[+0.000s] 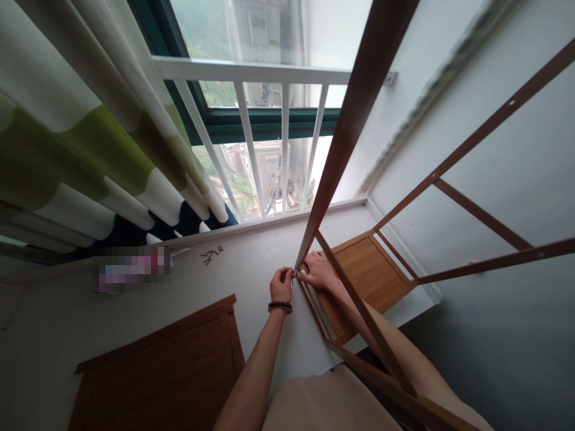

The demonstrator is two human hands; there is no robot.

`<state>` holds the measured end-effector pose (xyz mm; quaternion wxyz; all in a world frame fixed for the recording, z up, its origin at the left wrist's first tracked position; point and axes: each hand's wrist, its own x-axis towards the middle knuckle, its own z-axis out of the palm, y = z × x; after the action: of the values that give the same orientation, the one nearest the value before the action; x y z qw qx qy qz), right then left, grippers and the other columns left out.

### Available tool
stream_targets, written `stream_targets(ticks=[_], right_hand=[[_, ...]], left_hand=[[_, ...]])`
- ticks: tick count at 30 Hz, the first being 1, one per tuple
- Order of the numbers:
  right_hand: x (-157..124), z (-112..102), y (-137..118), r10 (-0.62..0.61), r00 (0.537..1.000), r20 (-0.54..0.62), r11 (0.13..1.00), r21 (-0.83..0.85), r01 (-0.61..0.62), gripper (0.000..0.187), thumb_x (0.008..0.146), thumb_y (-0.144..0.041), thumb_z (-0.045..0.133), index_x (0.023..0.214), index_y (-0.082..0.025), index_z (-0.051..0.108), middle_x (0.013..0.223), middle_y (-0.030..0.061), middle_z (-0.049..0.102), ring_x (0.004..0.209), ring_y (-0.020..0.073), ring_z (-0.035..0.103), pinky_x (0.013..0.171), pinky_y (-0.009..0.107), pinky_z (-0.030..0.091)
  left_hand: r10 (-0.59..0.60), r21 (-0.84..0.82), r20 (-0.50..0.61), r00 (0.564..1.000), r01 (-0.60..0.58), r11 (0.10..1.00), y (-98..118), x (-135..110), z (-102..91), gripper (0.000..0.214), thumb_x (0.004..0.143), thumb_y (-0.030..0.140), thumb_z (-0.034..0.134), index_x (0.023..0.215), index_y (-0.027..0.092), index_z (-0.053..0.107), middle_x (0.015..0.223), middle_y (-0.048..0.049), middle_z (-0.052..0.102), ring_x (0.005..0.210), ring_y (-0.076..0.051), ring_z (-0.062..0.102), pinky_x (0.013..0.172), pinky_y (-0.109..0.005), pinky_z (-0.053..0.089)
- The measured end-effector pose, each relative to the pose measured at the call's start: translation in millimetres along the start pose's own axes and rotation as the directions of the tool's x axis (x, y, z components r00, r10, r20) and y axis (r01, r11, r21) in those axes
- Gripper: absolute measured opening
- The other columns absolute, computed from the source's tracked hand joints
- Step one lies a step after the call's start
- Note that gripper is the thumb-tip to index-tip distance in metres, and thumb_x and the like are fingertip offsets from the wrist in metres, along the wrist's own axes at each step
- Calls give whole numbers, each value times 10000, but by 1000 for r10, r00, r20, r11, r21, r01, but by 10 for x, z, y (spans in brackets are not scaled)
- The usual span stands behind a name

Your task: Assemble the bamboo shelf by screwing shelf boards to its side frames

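Observation:
A brown wooden shelf frame [359,102] stands tilted on the white floor, one long leg running from the top of the view down to its foot. My left hand [281,285], with a dark bead bracelet at the wrist, is closed in a pinch on a small metal piece at the foot of that leg. My right hand [320,270] reaches through the frame and grips the frame's lower corner right beside it. A wooden shelf panel [369,270] lies inside the frame, just right of my hands.
A second brown wooden panel [171,365] lies on the floor at lower left. Several small metal fittings [211,255] lie near the window sill. A white barred window [269,149] and a green-and-white curtain [90,149] stand ahead; a white wall [494,179] closes the right side.

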<state>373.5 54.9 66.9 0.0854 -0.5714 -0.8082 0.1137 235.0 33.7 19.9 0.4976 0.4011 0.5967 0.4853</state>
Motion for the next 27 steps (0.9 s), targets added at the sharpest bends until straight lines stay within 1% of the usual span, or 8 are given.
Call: stream_targets(ticks=[3,8,17,21,27], right_hand=[[-1,-11,-7,-6,1000,4,1000,0,6,292,744,-464,498,786,-179,544,826,42,574,805,188,441,812,328,253],[5,-13,-8,-4,1000,16,1000,-8,4,284,746,-458,501,780,-179,545,815,38,568,808,187,439,812,329,246],[-1,-21,-17,-3,1000,10,1000,6,3,274,750,-444,500,800,-180,552,835,40,579,807,187,447,814,331,248],[-3,-32,-18,1,1000,25,1000,5,-2,277,749,-448,497,803,-182,553,850,40,580,820,189,447,812,330,245],[-2,-45,-28,3,1000,23,1000,11,-3,289,752,-456,488,800,-177,548,844,38,577,818,185,445,818,323,242]], left_hand=[[7,24,-2,1000,-7,1000,-10,-19,-7,276,680,399,604,791,146,619,684,-34,644,634,-143,601,626,-260,462],[19,107,3,1000,-19,994,21,-38,-46,262,681,389,610,792,154,646,715,-46,668,672,-158,625,674,-268,478],[-4,19,-75,997,6,1000,-30,-9,-11,278,680,394,604,794,140,622,683,-47,660,621,-163,633,620,-275,495],[17,50,-51,999,-15,999,-18,-28,-13,282,682,409,604,787,148,624,683,-42,660,621,-157,629,619,-265,491],[33,93,-50,998,-29,995,-4,-45,-1,275,684,409,598,783,154,632,670,-36,661,619,-156,627,634,-267,489]])
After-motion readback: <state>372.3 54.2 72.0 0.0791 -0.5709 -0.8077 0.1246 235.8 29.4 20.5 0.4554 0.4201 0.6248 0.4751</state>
